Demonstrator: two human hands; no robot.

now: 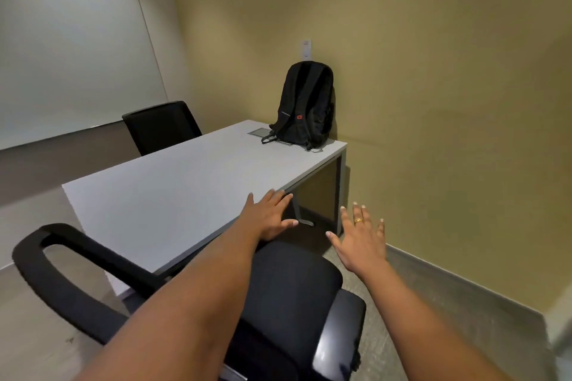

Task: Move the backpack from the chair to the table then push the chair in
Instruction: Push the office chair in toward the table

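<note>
The black fabric backpack [305, 103] with a small red mark on its side stands upright on the far right corner of the light grey rectangular table [173, 195], close to the yellowish wall, with its straps resting on the table top. So the first part of the task looks complete: the backpack is on the table and no longer on the chair.

The black office chair [288, 294] with a padded seat and curved plastic armrests is near the front edge of the table. Its seat is empty and mostly outside the table, so in my judgement it is not yet pushed in. This is the part that is left.

The left hand [269, 216] is above the front edge of the table with the fingers straight and a little spread; it holds nothing, and I cannot tell if it touches the table. The right hand [360, 241], with a gold ring on one finger, is in the air beyond the seat, fingers wide apart, also empty. Neither hand grips the chair now.

A second black chair [161, 127] stands at the far side of the table, in front of a white board.
</note>
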